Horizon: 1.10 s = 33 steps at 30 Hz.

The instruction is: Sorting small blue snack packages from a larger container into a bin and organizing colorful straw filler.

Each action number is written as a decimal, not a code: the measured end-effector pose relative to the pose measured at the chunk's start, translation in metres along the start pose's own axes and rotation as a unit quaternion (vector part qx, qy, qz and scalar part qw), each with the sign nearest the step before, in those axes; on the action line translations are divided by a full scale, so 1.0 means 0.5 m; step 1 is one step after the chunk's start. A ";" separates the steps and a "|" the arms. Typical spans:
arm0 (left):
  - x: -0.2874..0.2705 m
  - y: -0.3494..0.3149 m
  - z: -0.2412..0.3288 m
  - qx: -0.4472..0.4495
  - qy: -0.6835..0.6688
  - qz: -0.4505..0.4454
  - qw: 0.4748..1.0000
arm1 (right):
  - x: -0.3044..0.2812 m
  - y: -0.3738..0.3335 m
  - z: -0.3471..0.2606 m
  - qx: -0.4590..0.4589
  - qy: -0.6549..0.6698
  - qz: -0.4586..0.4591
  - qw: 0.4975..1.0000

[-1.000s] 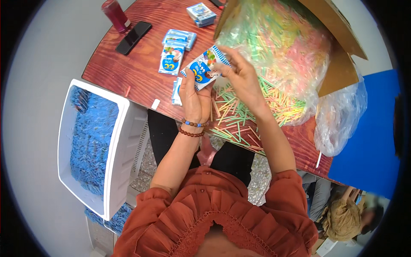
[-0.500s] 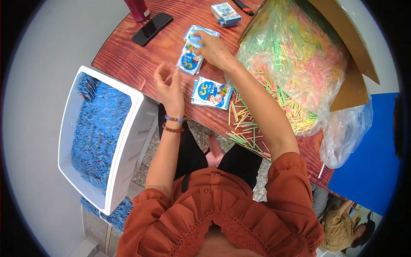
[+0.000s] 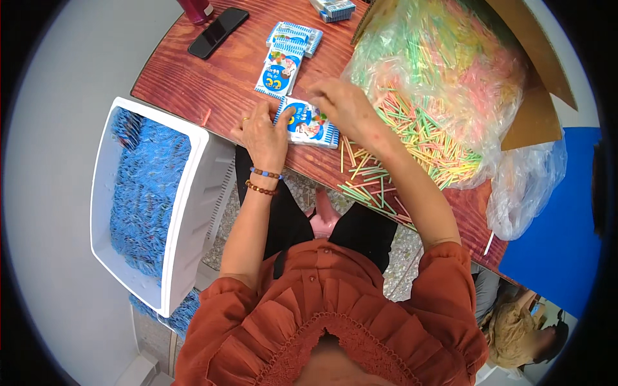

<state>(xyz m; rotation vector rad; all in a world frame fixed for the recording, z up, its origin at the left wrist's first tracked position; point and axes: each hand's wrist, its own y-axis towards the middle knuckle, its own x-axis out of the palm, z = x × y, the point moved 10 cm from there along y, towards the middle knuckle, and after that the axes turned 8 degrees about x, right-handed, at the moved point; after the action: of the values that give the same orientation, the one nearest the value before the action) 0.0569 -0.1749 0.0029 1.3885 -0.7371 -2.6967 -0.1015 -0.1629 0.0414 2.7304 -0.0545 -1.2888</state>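
A small stack of blue-and-white packets (image 3: 305, 132) with striped ends lies near the table's front edge. My left hand (image 3: 262, 134) is at the stack's left end, its thumb resting on the top packet and its fingers spread beside it. My right hand (image 3: 351, 110) reaches over the far right side of the stack, fingers bent and closed on the top packet's edge; its fingertips are partly hidden. Just beyond lies another pile of the same packets (image 3: 280, 71), overlapping a crosswise packet pile (image 3: 310, 37) behind it.
Thin pastel sticks (image 3: 431, 145) spill from a clear plastic bag (image 3: 444, 71) in a cardboard box (image 3: 537, 116) on the right. A white bin (image 3: 201, 145) of blue pieces stands left. A black phone (image 3: 219, 32), a dark red bottle (image 3: 195, 9) and a packet stack (image 3: 333, 9) are farther back.
My right hand has come back from the far packets to the near stack. My left hand has lowered onto that stack's left end. The view has shifted slightly.
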 end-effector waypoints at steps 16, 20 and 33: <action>-0.052 -0.025 0.027 0.070 -0.021 0.159 0.985 | 0.000 -0.044 0.021 0.020 -0.050 0.072 0.996; -0.082 -0.027 0.056 0.135 -0.020 0.168 0.976 | -0.031 -0.048 -0.008 -0.018 -0.031 0.088 0.996; -0.054 -0.026 0.043 0.090 -0.176 0.118 0.973 | -0.043 -0.079 -0.004 -0.042 -0.036 0.098 0.994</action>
<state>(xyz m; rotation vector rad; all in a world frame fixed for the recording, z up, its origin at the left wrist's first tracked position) 0.0592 -0.1485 0.0288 0.7836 -1.1141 -2.7632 -0.1146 -0.1217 0.0543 2.5345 -0.2613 -1.3010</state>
